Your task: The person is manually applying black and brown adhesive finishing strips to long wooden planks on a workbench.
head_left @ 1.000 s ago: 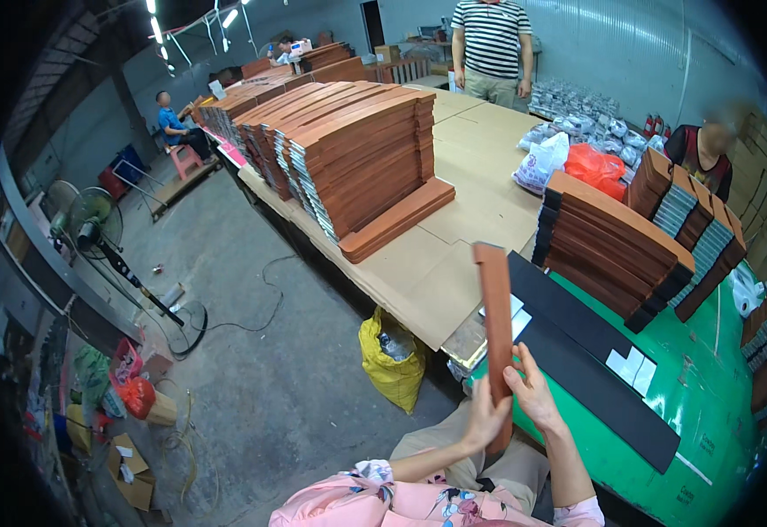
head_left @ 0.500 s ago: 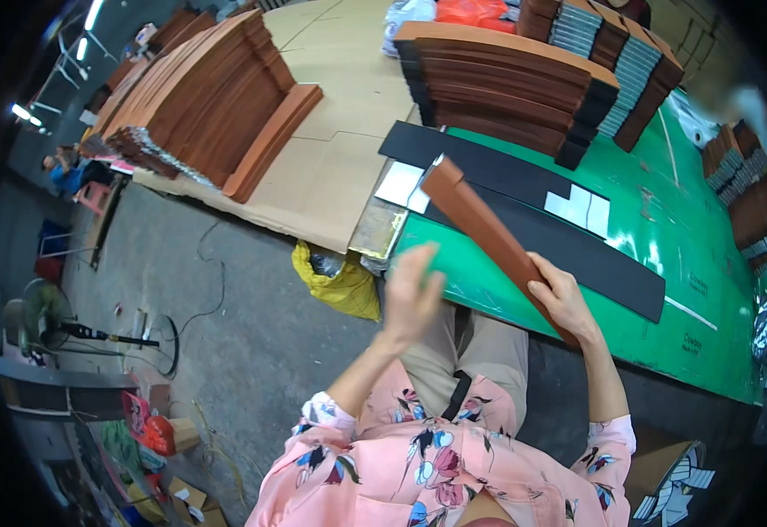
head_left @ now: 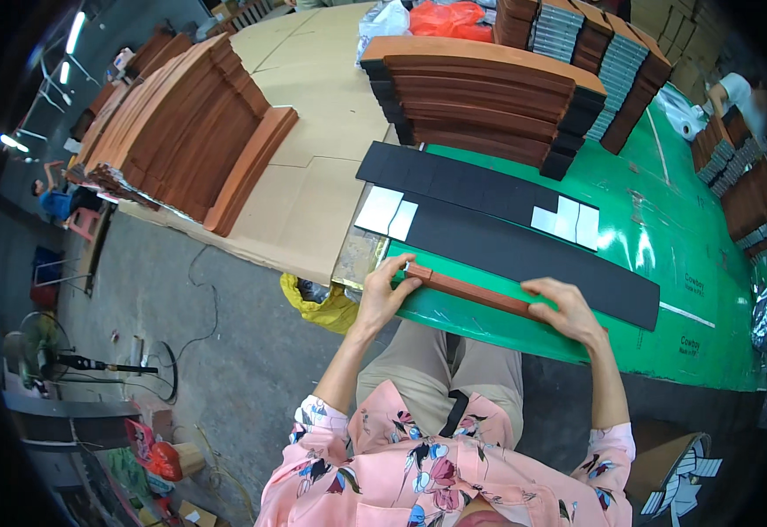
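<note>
A long reddish-brown strip (head_left: 475,292) lies crosswise near the front edge of the green table, seen nearly edge-on. Its left end is pinched between the thumb and fingers of my left hand (head_left: 384,294). My right hand (head_left: 569,312) grips the strip toward its right end, fingers bent over it. Just beyond it a long black panel (head_left: 532,262) lies flat, with a second black panel (head_left: 462,182) behind. White patches (head_left: 387,213) show at the left end of the nearer panel, and more white patches (head_left: 568,221) at the right end of the farther one.
A tall stack of brown panels (head_left: 489,101) with black ends stands behind. Another brown stack (head_left: 181,132) rests on the cardboard-covered table (head_left: 313,189) at left. A yellow bag (head_left: 326,307) sits below the table edge; a fan (head_left: 36,351) stands on the floor. People are farther off.
The brown strip has come down from a slanted, raised position to lie crosswise near the table's front edge. My left hand, free and blurred before, now grips its left end.
</note>
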{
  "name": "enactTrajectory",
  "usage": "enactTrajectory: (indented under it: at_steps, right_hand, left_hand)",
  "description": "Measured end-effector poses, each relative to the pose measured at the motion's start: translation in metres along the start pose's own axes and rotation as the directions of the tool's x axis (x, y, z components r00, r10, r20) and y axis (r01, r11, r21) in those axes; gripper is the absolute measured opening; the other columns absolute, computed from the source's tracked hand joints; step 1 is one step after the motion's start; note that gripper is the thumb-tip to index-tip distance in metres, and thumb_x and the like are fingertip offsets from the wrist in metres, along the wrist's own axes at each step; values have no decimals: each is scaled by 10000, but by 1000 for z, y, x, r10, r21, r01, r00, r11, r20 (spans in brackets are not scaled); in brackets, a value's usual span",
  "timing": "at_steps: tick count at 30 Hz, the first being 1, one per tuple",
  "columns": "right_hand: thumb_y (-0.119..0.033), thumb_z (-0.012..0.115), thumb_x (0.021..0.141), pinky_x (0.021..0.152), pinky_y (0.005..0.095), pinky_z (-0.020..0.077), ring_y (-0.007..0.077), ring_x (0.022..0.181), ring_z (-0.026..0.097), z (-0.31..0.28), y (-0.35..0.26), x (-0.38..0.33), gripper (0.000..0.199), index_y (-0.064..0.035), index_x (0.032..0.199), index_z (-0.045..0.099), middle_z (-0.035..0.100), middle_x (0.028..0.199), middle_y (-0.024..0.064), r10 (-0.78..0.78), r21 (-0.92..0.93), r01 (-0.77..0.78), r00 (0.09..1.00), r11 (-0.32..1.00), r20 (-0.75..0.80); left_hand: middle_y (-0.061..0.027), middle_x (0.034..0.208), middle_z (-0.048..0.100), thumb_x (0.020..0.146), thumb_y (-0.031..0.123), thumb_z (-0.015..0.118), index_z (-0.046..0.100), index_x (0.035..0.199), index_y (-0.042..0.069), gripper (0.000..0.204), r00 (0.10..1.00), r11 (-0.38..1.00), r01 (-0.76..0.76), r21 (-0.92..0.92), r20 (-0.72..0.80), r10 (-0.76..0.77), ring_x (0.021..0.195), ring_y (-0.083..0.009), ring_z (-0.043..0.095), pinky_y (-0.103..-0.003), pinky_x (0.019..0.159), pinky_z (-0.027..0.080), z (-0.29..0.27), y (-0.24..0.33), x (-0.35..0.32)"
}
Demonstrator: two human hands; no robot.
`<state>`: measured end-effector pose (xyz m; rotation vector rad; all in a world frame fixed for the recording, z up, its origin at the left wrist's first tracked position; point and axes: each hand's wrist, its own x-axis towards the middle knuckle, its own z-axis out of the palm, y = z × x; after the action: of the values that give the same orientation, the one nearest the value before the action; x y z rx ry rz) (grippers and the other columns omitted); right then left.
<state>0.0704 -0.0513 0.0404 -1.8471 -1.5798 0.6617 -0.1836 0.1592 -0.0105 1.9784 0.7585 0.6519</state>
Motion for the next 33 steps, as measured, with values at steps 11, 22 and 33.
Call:
enactTrajectory:
  at_steps: [11,22,33]
  right_hand:
    - [-89,634,804,764,391,493,327,888,606,66,-28,206,167,-30,960,637,612,915,136,-199,-171,176,971,970,-130]
    - [-87,752,649,672,409,535,329,826,632,110,-21,257,235,4,804,601,622,844,180,-188,-527,135,981,839,-48]
    - [-7,586,712,653,370,545,311,743,650,109,-26,268,53,5,763,591,623,770,184,-326,-680,311,939,664,110]
  left_hand:
    - [-132,1167,587,919,292,531,576,1169,43,355,963,967,-235,103,-115,246,1080,-296,544,-408,908,391,-21,-37,55]
    - [-21,1065,619,790,253,666,645,1029,107,281,919,771,-356,528,49,391,1017,-159,559,-436,863,337,-4,-50,71]
    - [-19,1096,619,778,226,667,632,1016,98,273,913,774,-343,532,-4,407,1045,-173,552,-406,836,343,-5,-52,70]
